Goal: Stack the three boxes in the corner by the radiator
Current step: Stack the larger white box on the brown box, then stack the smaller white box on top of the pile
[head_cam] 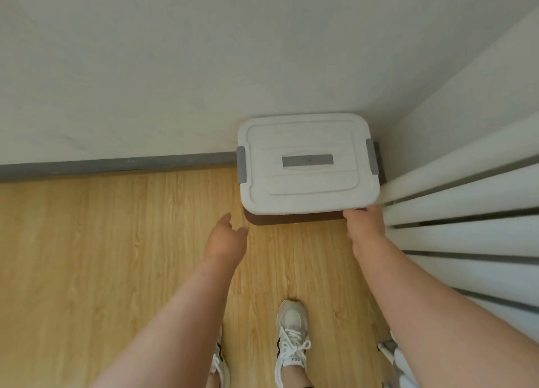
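A white-lidded box [306,180] with grey side clips and a grey centre handle sits in the corner between the wall and the radiator [466,201]. Under its front edge shows a dark brown box [291,219]; what lies lower is hidden. My right hand [364,221] touches the front right corner of the stack, its fingers tucked at the lid's edge. My left hand [226,236] hovers just left of the front left corner, fingers apart and holding nothing.
The white wall with a grey skirting board [116,164] runs behind the stack. Wood-look floor [87,256] spreads to the left. My feet in white sneakers [291,341] stand just in front of the boxes.
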The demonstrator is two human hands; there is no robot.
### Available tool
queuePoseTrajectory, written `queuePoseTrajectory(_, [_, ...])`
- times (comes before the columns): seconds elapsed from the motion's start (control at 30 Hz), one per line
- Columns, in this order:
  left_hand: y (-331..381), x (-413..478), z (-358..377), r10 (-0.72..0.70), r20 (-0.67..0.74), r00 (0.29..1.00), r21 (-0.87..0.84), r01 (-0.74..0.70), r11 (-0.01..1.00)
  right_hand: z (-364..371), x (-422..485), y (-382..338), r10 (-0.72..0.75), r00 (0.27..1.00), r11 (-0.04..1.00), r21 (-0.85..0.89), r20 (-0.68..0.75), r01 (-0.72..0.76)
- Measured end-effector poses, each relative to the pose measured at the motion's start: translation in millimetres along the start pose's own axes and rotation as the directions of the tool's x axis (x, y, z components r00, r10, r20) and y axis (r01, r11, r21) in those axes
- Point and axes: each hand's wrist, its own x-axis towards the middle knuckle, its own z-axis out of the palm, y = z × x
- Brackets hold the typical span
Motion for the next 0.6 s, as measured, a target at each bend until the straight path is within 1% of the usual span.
queuePoseTrajectory(0.17, [-22, -43, -24, -0.045, 0.004, 0.999, -0.102, 0.045, 0.994, 19, -61, -1, -0.024, 0.983, 0.981, -0.186, 0.183, 0.059])
queuePoseTrajectory(0.33, [-64, -72, -57, -0.105, -0.060, 0.993, -0.161, 0.094, 0.983, 46, -125, 3, -0.071, 0.941, 0.940, -0.292, 0.330, 0.174])
queuePoseTrajectory(0.47, [-118, -90, -90, -0.170, -0.095, 0.981, -0.231, 0.145, 0.962, 77, -178, 25, -0.104, 0.888, 0.860, -0.407, 0.447, 0.306])
queuePoseTrajectory(0.53, [-149, -95, -107, -0.194, -0.120, 0.974, -0.259, 0.158, 0.953, 97, -202, 44, -0.108, 0.870, 0.822, -0.449, 0.482, 0.351])
queuePoseTrajectory(0.6, [-192, -107, -126, -0.238, -0.126, 0.963, -0.327, 0.186, 0.927, 119, -231, 70, -0.104, 0.855, 0.791, -0.479, 0.508, 0.381])
